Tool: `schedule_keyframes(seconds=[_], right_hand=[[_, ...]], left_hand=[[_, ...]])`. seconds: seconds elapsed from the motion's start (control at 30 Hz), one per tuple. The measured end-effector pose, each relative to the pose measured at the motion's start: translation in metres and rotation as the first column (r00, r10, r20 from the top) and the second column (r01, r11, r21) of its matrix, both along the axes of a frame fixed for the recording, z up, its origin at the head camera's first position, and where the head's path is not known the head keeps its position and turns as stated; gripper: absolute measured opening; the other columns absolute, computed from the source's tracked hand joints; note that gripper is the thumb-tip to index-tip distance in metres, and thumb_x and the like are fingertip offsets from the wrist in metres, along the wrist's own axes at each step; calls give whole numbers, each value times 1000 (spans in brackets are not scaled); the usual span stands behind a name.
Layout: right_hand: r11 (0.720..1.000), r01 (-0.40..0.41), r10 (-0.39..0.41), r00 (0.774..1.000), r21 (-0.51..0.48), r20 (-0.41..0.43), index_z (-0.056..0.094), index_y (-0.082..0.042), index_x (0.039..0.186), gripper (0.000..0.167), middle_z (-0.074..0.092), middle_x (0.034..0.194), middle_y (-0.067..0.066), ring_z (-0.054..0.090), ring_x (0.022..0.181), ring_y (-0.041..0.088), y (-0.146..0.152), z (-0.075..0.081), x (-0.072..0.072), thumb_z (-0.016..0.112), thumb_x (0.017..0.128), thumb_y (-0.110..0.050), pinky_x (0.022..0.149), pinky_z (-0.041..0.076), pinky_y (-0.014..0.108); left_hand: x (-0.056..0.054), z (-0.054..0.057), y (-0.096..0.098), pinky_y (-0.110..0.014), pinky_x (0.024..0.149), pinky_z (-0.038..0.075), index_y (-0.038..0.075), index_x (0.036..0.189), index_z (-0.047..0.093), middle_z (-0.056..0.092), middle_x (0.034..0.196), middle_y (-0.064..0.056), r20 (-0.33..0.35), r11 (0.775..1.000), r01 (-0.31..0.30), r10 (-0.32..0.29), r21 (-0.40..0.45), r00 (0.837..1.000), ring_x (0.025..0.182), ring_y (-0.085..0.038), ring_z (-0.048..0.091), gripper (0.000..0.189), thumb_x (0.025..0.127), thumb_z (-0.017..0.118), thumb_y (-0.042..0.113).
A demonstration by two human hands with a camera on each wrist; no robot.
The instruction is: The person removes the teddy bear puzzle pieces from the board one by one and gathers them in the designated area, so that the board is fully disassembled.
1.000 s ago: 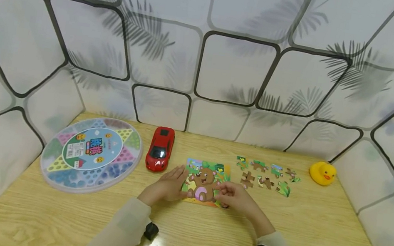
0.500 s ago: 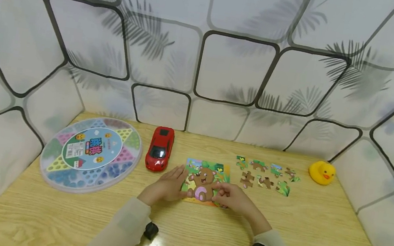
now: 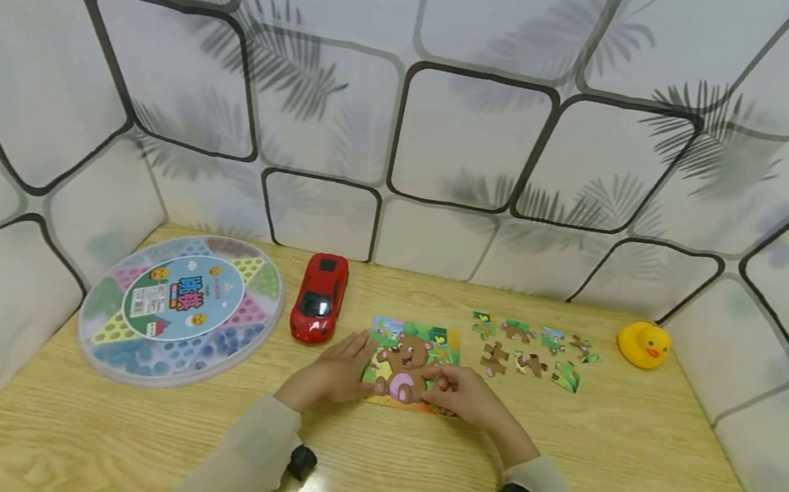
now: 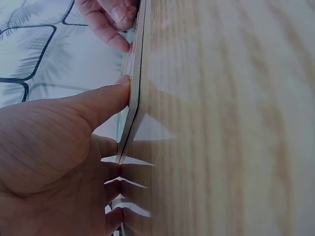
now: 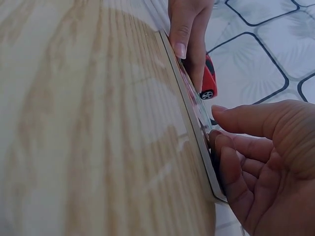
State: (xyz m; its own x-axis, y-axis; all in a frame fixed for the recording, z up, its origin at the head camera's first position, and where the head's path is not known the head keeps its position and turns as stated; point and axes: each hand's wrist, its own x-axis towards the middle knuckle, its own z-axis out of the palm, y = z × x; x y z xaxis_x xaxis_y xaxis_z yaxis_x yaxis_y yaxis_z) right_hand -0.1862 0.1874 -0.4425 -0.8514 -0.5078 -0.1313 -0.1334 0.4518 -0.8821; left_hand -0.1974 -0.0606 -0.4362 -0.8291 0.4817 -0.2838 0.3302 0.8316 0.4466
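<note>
A bear jigsaw puzzle (image 3: 408, 366) lies on the wooden table between both hands. My left hand (image 3: 335, 368) rests along its left side with fingers straight, and the thumb touches the front edge, seen close in the left wrist view. Over the right part of the puzzle is my right hand (image 3: 472, 393), its fingers loosely bent. In the right wrist view the right thumb (image 5: 246, 118) stands apart from the fingers, with nothing pinched between. The bent fingertips are right at the board's edge (image 5: 189, 115). The right hand hides the puzzle's lower right corner.
Several loose puzzle pieces (image 3: 495, 358) lie right of the puzzle. A yellow rubber duck (image 3: 644, 345) sits at the far right. Behind the left hand is a red toy car (image 3: 320, 299), with a round Chinese checkers board (image 3: 252, 344) farther left. Patterned fabric walls (image 3: 470, 139) enclose the table.
The right hand and wrist have shifted slightly left over the puzzle. The left hand, the puzzle and the loose pieces have stayed in place.
</note>
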Motion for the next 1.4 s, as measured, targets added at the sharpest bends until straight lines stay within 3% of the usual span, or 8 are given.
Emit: schedule_keyframes(seconds=[0.7, 1.1, 1.17, 1.4], right_hand=[[999, 28, -28, 1000, -18, 0, 58, 8, 116, 30, 53, 71, 4, 43, 52, 8, 1, -6, -1, 60, 92, -9, 49, 38, 21], [991, 131, -130, 991, -31, 27, 58, 9, 115, 26, 55, 78, 13, 50, 56, 16, -5, 5, 5, 57, 94, -5, 51, 44, 26], [988, 149, -148, 989, -39, 30, 59, 7, 115, 26, 56, 80, 10, 51, 56, 14, -3, -4, 1, 58, 94, -8, 51, 45, 25], [972, 231, -226, 970, -50, 84, 60, 4, 110, 23, 59, 84, 5, 54, 58, 12, -3, -9, -2, 61, 93, -12, 51, 47, 23]], left_hand=[[0, -2, 1, -48, 114, 15, 0, 150, 18, 8, 157, -18, -10, 1000, 8, -8, -7, 1000, 144, -33, 6, 79, 94, 53, 45], [1, 1, 1, -47, 114, 14, 1, 150, 17, 7, 157, -18, -8, 1000, 7, -7, -10, 1000, 144, -32, 5, 79, 94, 53, 44], [1, 1, 1, -47, 114, 14, 1, 150, 17, 7, 157, -18, -6, 1000, 6, -6, -7, 1000, 144, -32, 5, 79, 94, 53, 43], [1, 0, 0, -47, 114, 14, 1, 150, 17, 7, 157, -17, -7, 1000, 8, -8, -14, 1000, 144, -33, 5, 79, 94, 53, 43]])
